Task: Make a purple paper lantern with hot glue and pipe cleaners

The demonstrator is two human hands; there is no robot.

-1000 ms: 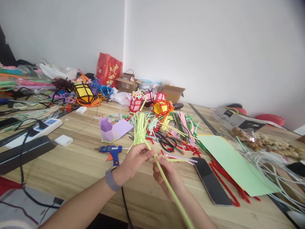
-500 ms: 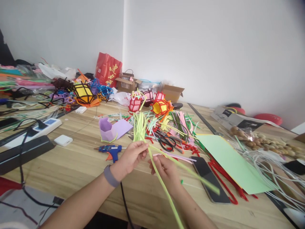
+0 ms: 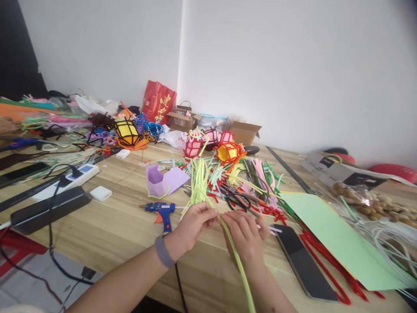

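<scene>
My left hand (image 3: 194,224) pinches a bundle of light green pipe cleaners (image 3: 199,182) near its lower end; the bundle fans up and away over the wooden table (image 3: 107,226). A grey band sits on that wrist. My right hand (image 3: 246,237) is closed beside it, fingers round a single light green pipe cleaner (image 3: 239,265) that runs down toward me along my forearm. The two hands almost touch. A blue glue gun (image 3: 161,209) lies just left of my left hand.
A dark phone (image 3: 302,261) lies right of my right hand, beside a green paper sheet (image 3: 332,234) and red pipe cleaners. Black scissors (image 3: 236,198), a purple foam piece (image 3: 159,180), small pipe-cleaner lanterns (image 3: 228,150), a power strip (image 3: 68,180) and boxes crowd the table.
The loose green strand that stuck out to the right half a second ago is gone from there. My right hand has closed in next to my left. The view has shifted left.
</scene>
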